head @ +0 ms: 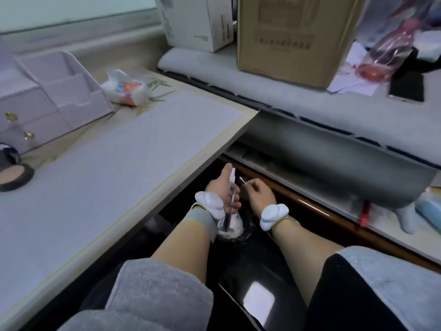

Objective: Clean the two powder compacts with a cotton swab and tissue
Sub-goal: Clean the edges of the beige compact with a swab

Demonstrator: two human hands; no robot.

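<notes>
In the head view, the left hand point(223, 187) grips a slim clear plastic spray bottle point(227, 220) with one finger laid along its top. Just beside it, the right hand point(260, 192) pinches a thin white-tipped cotton swab point(243, 181), both held below the edge of the counter point(143, 144). A round black powder compact point(13, 175) lies open at the far left of the matte pale counter, its beige pressed cake smooth, near a glossy lavender drawer organizer point(55, 91) and a soft crinkled tissue pack point(126, 89).
</notes>
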